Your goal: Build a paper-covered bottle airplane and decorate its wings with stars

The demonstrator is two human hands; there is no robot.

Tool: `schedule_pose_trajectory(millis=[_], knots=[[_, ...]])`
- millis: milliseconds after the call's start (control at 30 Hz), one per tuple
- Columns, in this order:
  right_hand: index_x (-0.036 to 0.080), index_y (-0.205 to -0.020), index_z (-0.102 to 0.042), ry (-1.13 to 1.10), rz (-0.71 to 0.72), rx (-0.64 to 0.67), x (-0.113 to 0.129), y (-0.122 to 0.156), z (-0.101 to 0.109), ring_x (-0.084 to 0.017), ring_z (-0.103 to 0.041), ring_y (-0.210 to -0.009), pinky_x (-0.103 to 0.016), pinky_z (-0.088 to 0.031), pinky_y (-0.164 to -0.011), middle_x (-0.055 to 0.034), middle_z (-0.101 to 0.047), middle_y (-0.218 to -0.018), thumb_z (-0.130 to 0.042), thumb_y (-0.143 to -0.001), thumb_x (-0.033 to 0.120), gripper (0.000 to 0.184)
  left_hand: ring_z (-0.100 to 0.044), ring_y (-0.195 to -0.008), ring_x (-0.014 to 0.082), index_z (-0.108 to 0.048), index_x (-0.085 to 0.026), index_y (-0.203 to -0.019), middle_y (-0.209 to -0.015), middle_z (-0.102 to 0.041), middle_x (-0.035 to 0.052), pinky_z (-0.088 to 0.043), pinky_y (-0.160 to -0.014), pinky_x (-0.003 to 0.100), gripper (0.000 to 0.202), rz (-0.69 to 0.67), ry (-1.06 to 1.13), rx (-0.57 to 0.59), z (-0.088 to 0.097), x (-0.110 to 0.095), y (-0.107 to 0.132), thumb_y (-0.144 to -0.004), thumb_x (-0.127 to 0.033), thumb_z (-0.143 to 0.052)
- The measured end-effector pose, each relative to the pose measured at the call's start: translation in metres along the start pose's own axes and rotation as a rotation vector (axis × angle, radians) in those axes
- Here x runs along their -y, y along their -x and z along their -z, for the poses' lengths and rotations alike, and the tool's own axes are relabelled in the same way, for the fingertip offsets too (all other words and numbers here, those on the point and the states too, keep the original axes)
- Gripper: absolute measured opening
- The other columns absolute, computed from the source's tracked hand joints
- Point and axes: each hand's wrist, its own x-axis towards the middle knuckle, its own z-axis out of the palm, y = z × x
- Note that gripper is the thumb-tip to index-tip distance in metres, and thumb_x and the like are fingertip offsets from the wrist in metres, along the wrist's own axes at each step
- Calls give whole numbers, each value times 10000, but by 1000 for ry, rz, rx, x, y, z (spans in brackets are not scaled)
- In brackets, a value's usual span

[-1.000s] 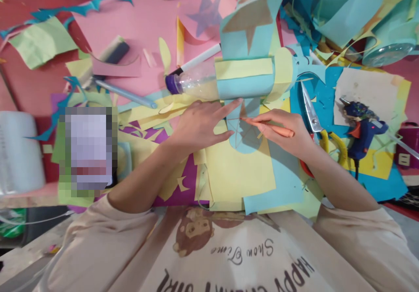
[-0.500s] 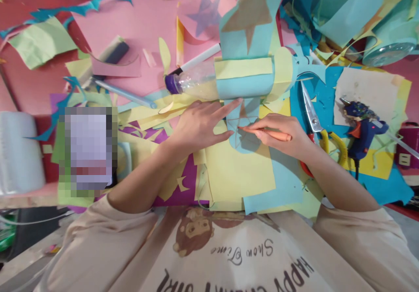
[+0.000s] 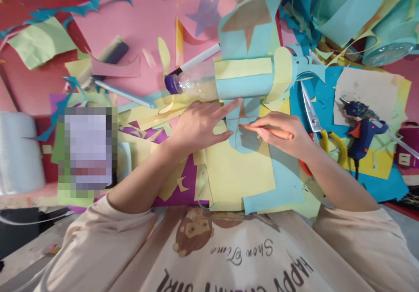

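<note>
Marking one star (image 3: 241,134); one orange pen (image 3: 280,133)

Pen (image 3: 281,133): slim, orange, held aslant in the grip of the right hand (image 3: 291,122), its tip directed left at the strip (image 3: 240,140); contact cannot be told. Strip: light blue paper, lying flat, near end rounded, partly shaded; it bears a star (image 3: 238,132) in thin outline, its far point coloured orange-brown. Bottle (image 3: 225,84): on its side just beyond the strip's rounded part, purple cap (image 3: 170,84) to the left, clear toward the neck, body wrapped in blue and pale yellow paper.
</note>
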Motion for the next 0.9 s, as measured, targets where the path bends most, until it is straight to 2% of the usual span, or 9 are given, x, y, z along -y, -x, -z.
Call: schedule_pose_trajectory(millis=[200, 333, 533, 733, 900], knots=[[220, -1017, -692, 32, 1, -93, -2, 1, -2, -183, -698, -967, -355, -581, -865, -50, -732, -979, -578, -929, 267, 151, -626, -813, 218, -427, -199, -1452, -854, -655, 49, -464, -747, 321, 615, -2, 6, -16, -1, 0, 0, -895, -436, -535], [227, -1022, -690, 39, -8, -105, -2, 1, -3, -187, -697, -980, -360, -583, -867, -52, -736, -1004, -574, -932, 280, 155, -624, -813, 213, -429, -201, -1447, -851, -653, 46, -458, -748, 319, 601, -3, 6, -13, -1, 0, 0, -901, -434, -521], [211, -1030, -698, 2, -2, -11, 1, 0, -1, -174, -705, -914, -355, -584, -863, -51, -731, -947, -575, -932, 271, 168, -624, -818, 209, -406, -195, -1460, -856, -648, 44, -445, -745, 321, 601, -1, 16, 13, 0, 0, 0, -916, -434, -499], [229, -1054, -686, 24, -7, -52, -1, 0, -1, -176, -696, -969, -339, -580, -859, -56, -728, -1022, -563, -940, 287, 177, -610, -798, 214, -405, -205, -1458, -839, -640, 41, -435, -723, 321, 606, 6, 21, 23, 1, 0, -1, -906, -429, -511], [209, -1023, -705, -5, -3, 57, -1, 0, 0, -167, -705, -898, -323, -587, -801, -48, -740, -912, -569, -935, 288, 180, -613, -810, 205, -391, -214, -1465, -858, -647, 40, -424, -732, 311, 604, 8, 3, 29, 2, -1, -1, -912, -430, -497]])
